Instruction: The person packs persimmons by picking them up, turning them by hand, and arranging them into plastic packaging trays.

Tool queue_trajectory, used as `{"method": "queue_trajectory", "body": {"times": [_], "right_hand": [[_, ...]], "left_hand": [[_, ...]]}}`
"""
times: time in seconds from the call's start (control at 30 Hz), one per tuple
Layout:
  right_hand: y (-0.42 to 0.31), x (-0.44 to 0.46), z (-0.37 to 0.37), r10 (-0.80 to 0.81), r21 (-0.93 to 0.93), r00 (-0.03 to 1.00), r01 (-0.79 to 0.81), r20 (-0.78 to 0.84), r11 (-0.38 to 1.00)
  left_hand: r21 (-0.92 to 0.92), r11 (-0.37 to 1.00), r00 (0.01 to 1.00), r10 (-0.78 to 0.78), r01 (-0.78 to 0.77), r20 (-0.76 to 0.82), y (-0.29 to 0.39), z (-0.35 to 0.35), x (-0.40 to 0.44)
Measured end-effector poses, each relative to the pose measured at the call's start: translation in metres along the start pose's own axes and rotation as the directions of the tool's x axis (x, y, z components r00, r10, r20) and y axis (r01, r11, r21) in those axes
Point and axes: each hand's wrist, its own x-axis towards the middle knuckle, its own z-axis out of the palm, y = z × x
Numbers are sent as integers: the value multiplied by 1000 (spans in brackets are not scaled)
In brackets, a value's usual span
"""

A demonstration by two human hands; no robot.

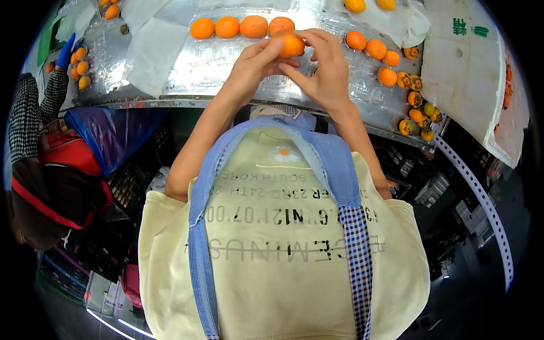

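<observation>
An orange persimmon (290,45) is held up between both hands, over the near side of the work table. My left hand (253,69) grips it from the left, its thumb lying on the fruit. Curled around the right side is my right hand (324,72), fingertips against the persimmon and thumb below it. Just behind the held fruit, a row of several persimmons (227,27) sits in a clear plastic tray (198,60). The underside of the held persimmon is hidden.
More persimmons (375,49) lie on the metal table to the right, several with leafy calyxes, beside a white foam box (492,127). White sheets (152,54) cover parts of the table. At left, a co-worker's blue-gloved hand (66,52) is near other persimmons.
</observation>
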Motion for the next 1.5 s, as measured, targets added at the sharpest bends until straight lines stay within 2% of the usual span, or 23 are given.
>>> {"method": "queue_trajectory", "body": {"times": [0.1,0.13,0.2,0.23,0.3,0.33,0.37,0.5,0.57,0.7,0.9,1.03,1.1,1.23,1.33,1.37,1.43,1.5], "right_hand": [[7,-6,10,-29,-60,999,31,26,998],[9,-6,13,-9,-20,1000,9,29,1000],[11,-7,16,38,62,999,-41,37,997],[12,-9,17,147,86,988,-151,53,985],[14,-12,18,349,126,933,-358,91,925],[16,-13,20,358,119,928,-369,101,922],[19,-13,22,370,112,923,-381,109,918],[19,-20,35,416,16,878,-431,237,902],[17,-22,44,351,-109,910,-334,219,936],[16,-27,54,209,-306,958,-142,198,941],[27,-37,62,16,-414,994,31,110,910],[34,-38,68,-20,-426,997,48,70,903],[36,-37,68,-22,-431,999,40,47,902],[32,-27,51,57,-420,992,-6,111,907],[37,-2,5,117,-394,991,-131,-60,910],[61,0,-10,86,-411,988,-132,-129,902],[90,3,-56,196,-554,975,-220,-102,803],[114,-7,-93,265,-613,964,-190,32,767]], "left_hand": [[44,998,998,-46,48,-41,-4,-3,-1],[63,996,997,-52,56,-58,-5,-4,-2],[111,990,991,-79,90,-105,2,-6,-8],[133,985,987,-92,109,-128,4,-7,-11],[447,894,974,87,16,-208,-17,-27,-18],[592,806,958,179,-12,-224,-25,-36,-21],[655,755,957,168,30,-238,-26,-38,-28],[796,599,968,240,-86,-77,-51,-55,-41],[834,541,964,262,-110,-43,-54,-56,-42],[843,522,957,289,-130,-31,-59,-57,-44],[849,514,961,275,-120,-30,-65,-61,-47],[865,491,962,269,-105,-36,-61,-61,-50],[872,476,962,273,-114,-23,-62,-61,-48],[855,511,970,239,-86,-46,-55,-58,-46],[804,593,977,189,-36,-96,-39,-48,-39],[814,581,977,182,-15,-112,-36,-45,-36],[805,593,980,153,11,-126,-28,-39,-32],[797,604,980,156,7,-127,-25,-31,-30]]}}
